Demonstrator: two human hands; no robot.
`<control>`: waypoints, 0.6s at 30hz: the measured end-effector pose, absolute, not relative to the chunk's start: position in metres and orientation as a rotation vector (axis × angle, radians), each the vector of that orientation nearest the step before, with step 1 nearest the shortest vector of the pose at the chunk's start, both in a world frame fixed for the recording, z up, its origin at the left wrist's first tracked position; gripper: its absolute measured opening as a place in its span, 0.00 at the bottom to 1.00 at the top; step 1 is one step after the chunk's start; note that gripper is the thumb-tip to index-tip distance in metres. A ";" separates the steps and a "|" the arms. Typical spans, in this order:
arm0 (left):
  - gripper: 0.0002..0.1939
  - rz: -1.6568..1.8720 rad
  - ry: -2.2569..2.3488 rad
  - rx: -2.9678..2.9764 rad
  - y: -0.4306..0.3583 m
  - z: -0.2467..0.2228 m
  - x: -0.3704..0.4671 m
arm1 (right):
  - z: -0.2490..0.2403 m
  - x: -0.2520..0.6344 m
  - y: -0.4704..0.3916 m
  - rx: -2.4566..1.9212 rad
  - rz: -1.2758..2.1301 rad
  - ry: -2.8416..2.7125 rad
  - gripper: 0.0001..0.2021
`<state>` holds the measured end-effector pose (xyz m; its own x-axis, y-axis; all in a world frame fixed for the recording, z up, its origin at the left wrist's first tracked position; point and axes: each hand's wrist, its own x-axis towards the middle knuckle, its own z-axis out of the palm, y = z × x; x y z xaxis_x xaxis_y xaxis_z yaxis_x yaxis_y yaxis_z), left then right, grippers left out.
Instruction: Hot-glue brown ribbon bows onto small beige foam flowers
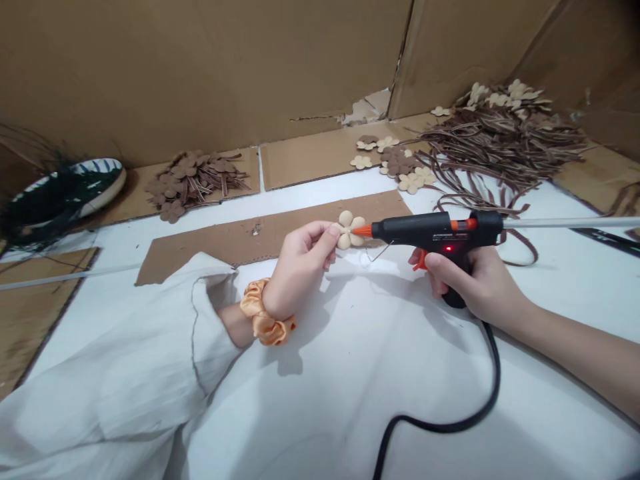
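My left hand (307, 263) pinches a small beige flower cutout (345, 239) by one petal, between thumb and fingers. My right hand (480, 280) is wrapped round the handle of a black hot glue gun (420, 229), with a finger at its orange trigger (421, 260). The gun's orange nozzle points left and its tip is at the flower's middle; whether it touches cannot be made out. A red light glows on the gun's body. A long clear glue stick (565, 223) sticks out of its back end.
A brown cardboard strip (215, 239) lies behind my left hand. Brown flowers (187, 175) are heaped at back left, near a bowl of dark strands (117, 177). Brown strips (505, 140) and beige flowers (415, 179) pile at back right. The gun's black cord (450, 425) runs toward me.
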<state>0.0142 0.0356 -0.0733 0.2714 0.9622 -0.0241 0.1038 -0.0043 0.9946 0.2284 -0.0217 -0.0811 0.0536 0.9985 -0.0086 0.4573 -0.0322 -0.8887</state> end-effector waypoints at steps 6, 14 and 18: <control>0.12 0.934 1.076 1.387 0.037 -0.075 0.013 | -0.082 0.230 -0.023 -1.609 0.871 -1.562 0.14; 0.13 0.921 1.091 1.363 0.036 -0.074 0.013 | -0.082 0.230 -0.024 -1.584 0.692 -1.734 0.12; 0.13 0.920 1.089 1.373 0.036 -0.075 0.013 | -0.081 0.229 -0.025 -1.537 0.684 -1.768 0.11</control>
